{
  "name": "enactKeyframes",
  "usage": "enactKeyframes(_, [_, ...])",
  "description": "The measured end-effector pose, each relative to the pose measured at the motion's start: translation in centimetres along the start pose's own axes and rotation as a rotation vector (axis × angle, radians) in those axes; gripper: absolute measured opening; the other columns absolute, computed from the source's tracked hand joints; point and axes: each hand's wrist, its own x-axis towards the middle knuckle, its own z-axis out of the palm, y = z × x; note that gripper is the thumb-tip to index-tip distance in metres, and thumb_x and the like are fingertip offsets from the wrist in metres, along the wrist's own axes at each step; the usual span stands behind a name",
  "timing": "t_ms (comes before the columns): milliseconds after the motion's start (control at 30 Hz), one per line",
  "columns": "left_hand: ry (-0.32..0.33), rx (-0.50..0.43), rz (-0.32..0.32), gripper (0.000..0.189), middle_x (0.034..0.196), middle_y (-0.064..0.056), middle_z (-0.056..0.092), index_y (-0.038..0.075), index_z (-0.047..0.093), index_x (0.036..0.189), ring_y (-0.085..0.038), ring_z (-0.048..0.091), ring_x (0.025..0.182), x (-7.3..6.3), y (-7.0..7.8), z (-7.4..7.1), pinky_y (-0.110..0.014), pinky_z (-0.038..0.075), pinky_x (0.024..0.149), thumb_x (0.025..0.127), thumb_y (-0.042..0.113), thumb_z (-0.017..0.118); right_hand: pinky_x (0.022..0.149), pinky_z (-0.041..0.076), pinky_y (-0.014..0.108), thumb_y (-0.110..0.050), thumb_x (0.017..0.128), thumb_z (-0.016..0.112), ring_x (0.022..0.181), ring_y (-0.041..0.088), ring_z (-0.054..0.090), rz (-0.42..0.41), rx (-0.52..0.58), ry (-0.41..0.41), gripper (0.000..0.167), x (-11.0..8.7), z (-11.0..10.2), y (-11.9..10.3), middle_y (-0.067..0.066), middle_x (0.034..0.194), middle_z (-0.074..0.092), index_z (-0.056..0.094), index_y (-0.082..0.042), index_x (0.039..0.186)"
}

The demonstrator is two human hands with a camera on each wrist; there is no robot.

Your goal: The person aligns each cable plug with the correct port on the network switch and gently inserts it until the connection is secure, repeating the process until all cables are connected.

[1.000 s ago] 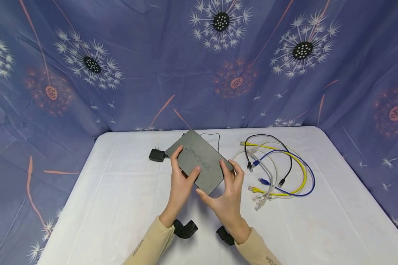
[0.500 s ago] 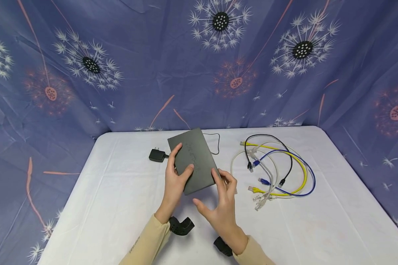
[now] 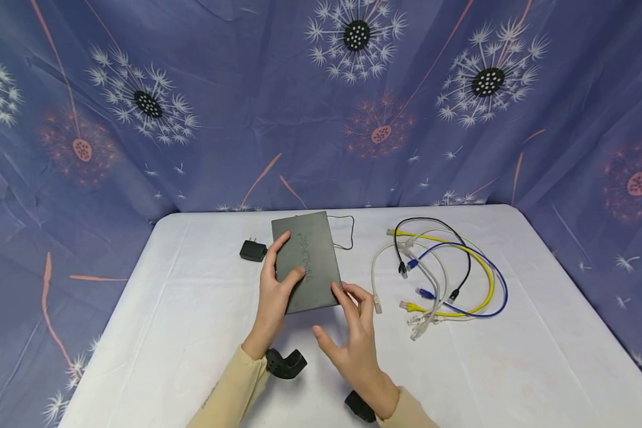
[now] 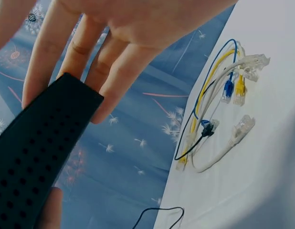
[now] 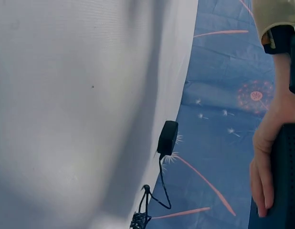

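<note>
Tilted up over the table is a flat dark grey network switch [image 3: 309, 261] with TP-Link lettering on its face. My left hand [image 3: 271, 291] grips its left side, thumb on the face and index finger along the edge; the other fingers are hidden. My right hand [image 3: 355, 333] touches the lower right corner with its fingers, its thumb spread clear of the box. In the left wrist view the perforated side of the switch [image 4: 37, 152] shows, with the fairly straight fingers of the right hand [image 4: 114, 43] at its end. The right wrist view shows the left hand [image 5: 267, 152] against the switch.
A black power adapter [image 3: 253, 250] lies left of the switch, its thin cord [image 3: 352, 232] emerging behind it. To the right sits a pile of yellow, blue, black and whitish network cables [image 3: 492, 279]. Black wrist mounts [image 3: 286, 364] hang below the wrists. A patterned curtain [image 3: 235, 119] backs the white table [image 3: 192, 345].
The switch has turned from a diagonal slant to nearly upright in the head view. Both hands have shifted left with it, and the right thumb has come away from its lower corner.
</note>
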Motion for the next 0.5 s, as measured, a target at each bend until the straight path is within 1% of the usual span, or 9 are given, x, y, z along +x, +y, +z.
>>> enactKeyframes(33, [-0.003,-0.006,0.002,0.062,0.15,-0.001,0.029,0.011,0.038,0.146,-0.022,0.031,0.131,0.0,-0.1,-0.1,-0.045,0.028,0.099,0.088,-0.002,0.056,0.1,0.033,0.027,-0.038,0.093,0.06,0.115,0.035,0.043,-0.003,0.004,0.002,0.061,0.0,-0.1,0.0,0.026,0.126,0.041,0.05,0.008,0.132])
enactKeyframes(133, [-0.006,-0.02,0.012,0.062,0.15,-0.001,0.029,0.012,0.04,0.144,-0.024,0.034,0.128,0.3,-1.2,-0.6,-0.045,0.03,0.097,0.086,-0.003,0.057,0.098,0.035,0.026,-0.034,0.095,0.058,0.114,0.034,0.046,-0.003,0.027,0.005,0.057,0.1,-0.2,0.1,0.026,0.127,0.044,0.051,0.009,0.131])
enactKeyframes(233, [0.001,-0.017,0.028,0.063,0.149,0.001,0.031,0.016,0.042,0.143,-0.023,0.035,0.127,0.6,-2.3,-1.0,-0.045,0.029,0.097,0.085,-0.002,0.058,0.098,0.037,0.026,-0.027,0.096,0.058,0.116,0.033,0.048,0.009,0.065,-0.005,0.053,0.3,-0.4,0.2,0.026,0.129,0.045,0.049,0.011,0.131])
enactKeyframes(267, [0.001,-0.014,0.032,0.063,0.149,0.003,0.031,0.018,0.043,0.143,-0.022,0.035,0.127,0.7,-2.8,-1.1,-0.045,0.029,0.097,0.085,-0.002,0.058,0.098,0.037,0.026,-0.025,0.095,0.059,0.117,0.033,0.049,0.015,0.074,-0.01,0.052,0.4,-0.4,0.2,0.026,0.13,0.046,0.048,0.011,0.132])
enactKeyframes(367, [-0.005,-0.01,0.045,0.063,0.147,0.005,0.033,0.023,0.045,0.141,-0.021,0.037,0.125,0.6,-3.2,-1.3,-0.045,0.029,0.096,0.084,0.001,0.06,0.098,0.039,0.027,-0.015,0.092,0.062,0.119,0.032,0.049,0.029,0.098,-0.027,0.052,0.3,-0.4,0.2,0.027,0.131,0.046,0.046,0.012,0.133])
enactKeyframes(500, [-0.029,-0.015,0.052,0.062,0.143,0.002,0.037,0.025,0.046,0.14,-0.023,0.041,0.121,0.6,-3.2,-1.8,-0.046,0.032,0.093,0.084,0.002,0.061,0.098,0.039,0.028,-0.002,0.083,0.066,0.118,0.033,0.05,0.031,0.112,-0.039,0.054,0.1,-0.2,0.0,0.026,0.13,0.048,0.047,0.012,0.132])
